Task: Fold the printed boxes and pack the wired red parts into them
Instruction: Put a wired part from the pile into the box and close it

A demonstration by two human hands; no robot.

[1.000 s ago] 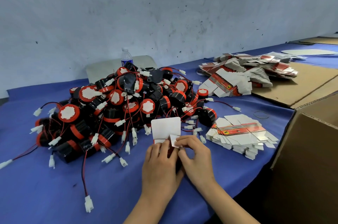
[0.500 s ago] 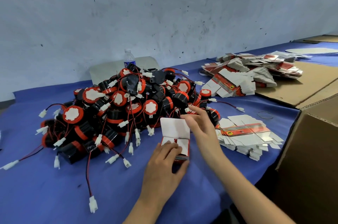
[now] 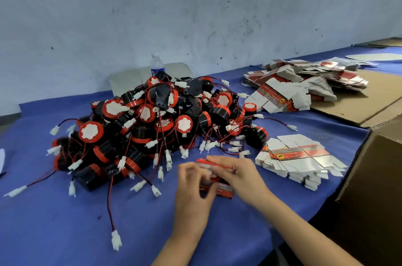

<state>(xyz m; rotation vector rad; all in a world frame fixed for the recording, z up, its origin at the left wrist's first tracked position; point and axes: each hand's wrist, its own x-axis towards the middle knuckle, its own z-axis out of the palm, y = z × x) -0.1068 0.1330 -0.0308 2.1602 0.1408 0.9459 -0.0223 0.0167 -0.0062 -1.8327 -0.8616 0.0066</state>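
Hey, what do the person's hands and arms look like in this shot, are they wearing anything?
Nothing worn shows. The left hand and right hand are bare: no gloves and no rings that I can make out, though motion blur hides fine detail. The forearms are bare too, with no sleeves, watch or bands up to the frame edge.

Your parts (image 3: 156, 126) are black with red rims and white caps. Your flat boxes (image 3: 298, 157) show white with a red band; the cloth (image 3: 54, 233) is blue.
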